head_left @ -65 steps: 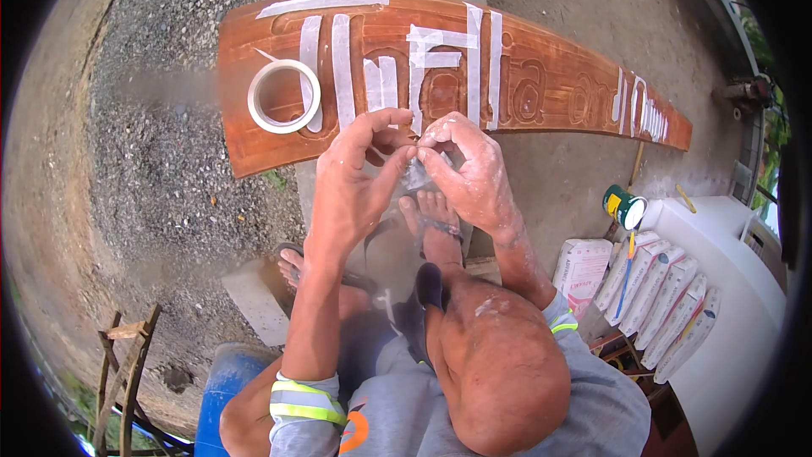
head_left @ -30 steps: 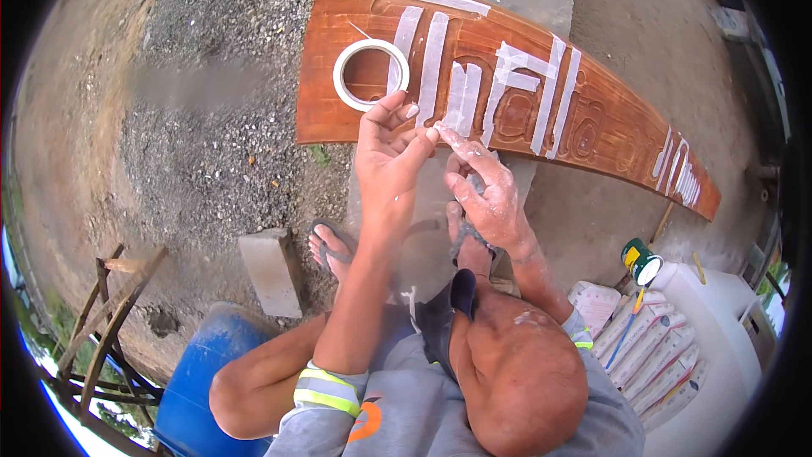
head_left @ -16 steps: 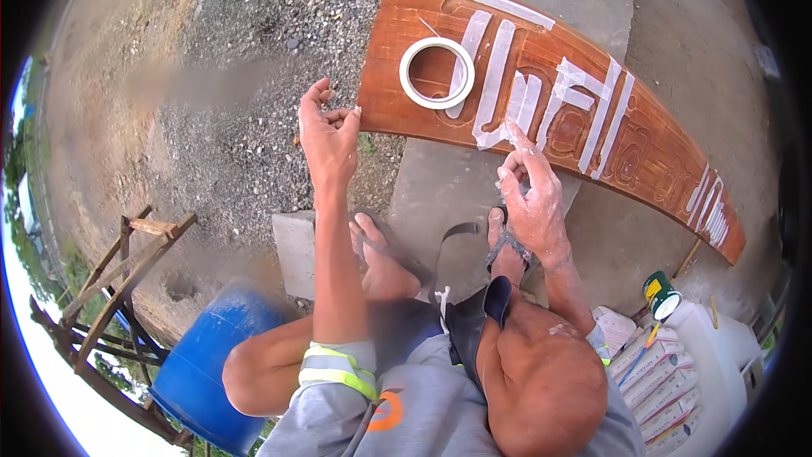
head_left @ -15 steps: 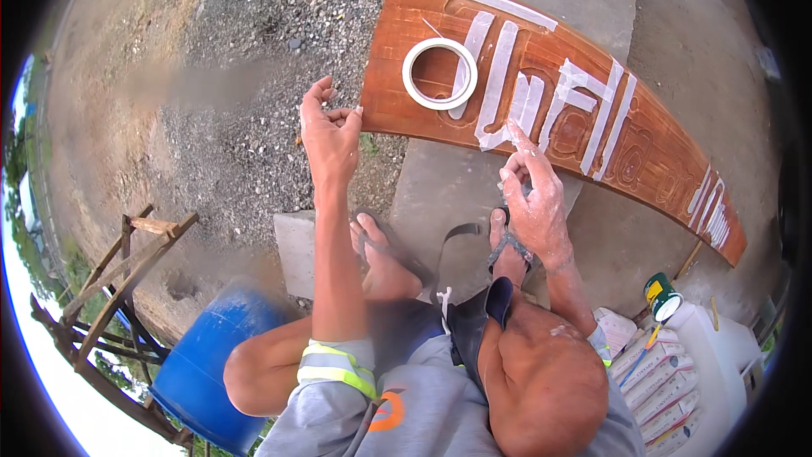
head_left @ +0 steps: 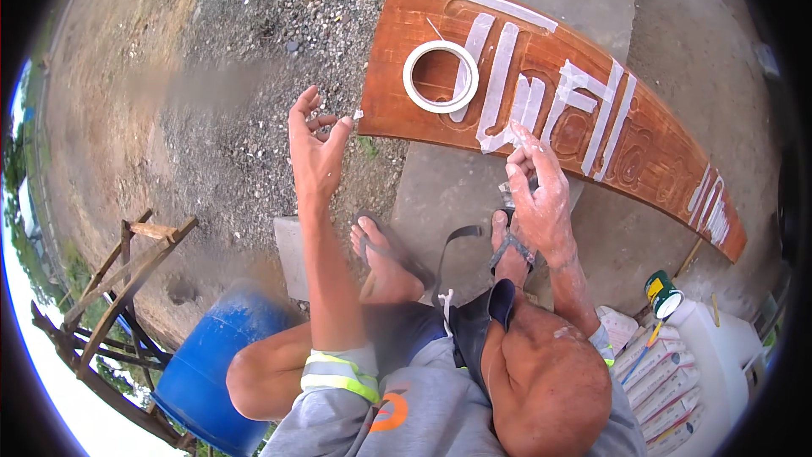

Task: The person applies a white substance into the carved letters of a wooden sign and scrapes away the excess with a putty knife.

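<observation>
A curved, varnished wooden board point(head_left: 389, 76) with carved letters lies before me, strips of whitish masking tape point(head_left: 499, 68) stuck over many of them. On its left part rests a roll of masking tape point(head_left: 413, 89). My left hand point(head_left: 315, 152) is off the board's left end, fingers apart, with a small white scrap point(head_left: 359, 114) at or just beyond the thumb tip. Over the board's near edge is my right hand point(head_left: 540, 195), dusted white, its thumb and fingers drawn together by the end of a tape strip. Whatever they hold, if anything, is too small to make out.
A blue plastic drum point(head_left: 216, 364) and a wooden frame point(head_left: 127, 279) stand at lower left. At lower right are a green can point(head_left: 662, 294), a white container point(head_left: 719, 347) and stacked boxes point(head_left: 660, 381). My sandaled feet point(head_left: 385, 258) stand before the board. Gravel point(head_left: 254, 118) borders the concrete.
My left hand has moved a little left and down, away from the board's edge, and its fingers have spread. My right hand has shifted slightly, staying near the board's near edge.
</observation>
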Motion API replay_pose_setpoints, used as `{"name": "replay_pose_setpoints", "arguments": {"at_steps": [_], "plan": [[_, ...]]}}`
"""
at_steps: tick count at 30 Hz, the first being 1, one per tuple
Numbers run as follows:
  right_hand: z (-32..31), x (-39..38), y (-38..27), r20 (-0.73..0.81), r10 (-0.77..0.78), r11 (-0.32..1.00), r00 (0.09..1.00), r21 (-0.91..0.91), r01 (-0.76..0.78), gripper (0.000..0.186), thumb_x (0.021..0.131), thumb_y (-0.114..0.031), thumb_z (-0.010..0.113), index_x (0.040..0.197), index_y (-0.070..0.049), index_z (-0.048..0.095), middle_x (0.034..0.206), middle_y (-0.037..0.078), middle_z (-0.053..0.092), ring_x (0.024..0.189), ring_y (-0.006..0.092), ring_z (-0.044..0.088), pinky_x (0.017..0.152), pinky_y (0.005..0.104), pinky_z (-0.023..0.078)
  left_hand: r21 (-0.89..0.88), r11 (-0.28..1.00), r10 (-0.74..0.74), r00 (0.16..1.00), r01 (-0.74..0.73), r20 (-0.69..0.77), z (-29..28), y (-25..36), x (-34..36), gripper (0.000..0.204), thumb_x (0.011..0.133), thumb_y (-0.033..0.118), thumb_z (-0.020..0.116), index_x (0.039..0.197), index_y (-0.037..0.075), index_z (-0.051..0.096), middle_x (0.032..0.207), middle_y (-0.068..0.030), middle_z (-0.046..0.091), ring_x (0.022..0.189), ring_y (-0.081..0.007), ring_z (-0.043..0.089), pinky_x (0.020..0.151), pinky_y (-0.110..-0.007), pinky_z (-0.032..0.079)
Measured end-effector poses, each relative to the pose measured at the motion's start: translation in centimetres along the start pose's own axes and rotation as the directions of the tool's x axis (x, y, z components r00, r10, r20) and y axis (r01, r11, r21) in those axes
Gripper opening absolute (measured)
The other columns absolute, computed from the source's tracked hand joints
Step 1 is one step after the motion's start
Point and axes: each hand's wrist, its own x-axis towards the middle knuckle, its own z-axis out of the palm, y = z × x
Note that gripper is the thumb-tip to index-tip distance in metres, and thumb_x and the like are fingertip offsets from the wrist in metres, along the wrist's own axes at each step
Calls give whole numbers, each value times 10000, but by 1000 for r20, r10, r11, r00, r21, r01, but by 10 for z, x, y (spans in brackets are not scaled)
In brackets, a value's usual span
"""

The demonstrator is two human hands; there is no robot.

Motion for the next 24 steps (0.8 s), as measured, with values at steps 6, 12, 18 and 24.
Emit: {"name": "replay_pose_setpoints", "arguments": {"at_steps": [6, 12, 18, 24], "plan": [[-2, 20, -10, -127, -35, 903, 991, 420, 86, 212, 1000, -42, 610, 1202, 15, 641, 1078, 74, 665, 930, 121, 647, 843, 290, 536, -653, 735, 87, 930, 183, 358, 25, 67, -31, 732, 865, 39, 587, 1548, -21, 331, 1228, -133, 657, 990, -147, 623, 850, -288, 476], [-17, 28, -29, 13, 73, 865, 997, 497, -70, 177, 1017, -50, 608, 1172, 30, 635, 1030, 69, 703, 944, 109, 669, 842, 287, 560, -662, 699, 174, 834, 270, 523, 69, 91, -52, 734, 861, 66, 622, 1541, -16, 361, 1242, -141, 668, 980, -158, 626, 835, -302, 466], [-23, 23, -14, -191, -118, 949, 974, 266, 167, 156, 948, 32, 635, 1102, 24, 661, 1035, 136, 702, 935, 236, 724, 812, 344, 599, -640, 705, 174, 801, 305, 573, 92, 100, -66, 704, 874, 40, 611, 1538, 3, 381, 1260, -138, 678, 986, -153, 618, 851, -303, 455], [-24, 14, -1, -256, -145, 975, 956, 126, 182, 146, 922, 27, 660, 1067, 14, 665, 1007, 156, 701, 936, 298, 721, 781, 389, 583, -534, 793, 102, 801, 293, 590, 98, 103, -74, 684, 879, 37, 600, 1530, 1, 392, 1251, -127, 695, 997, -138, 616, 869, -293, 448]]}}
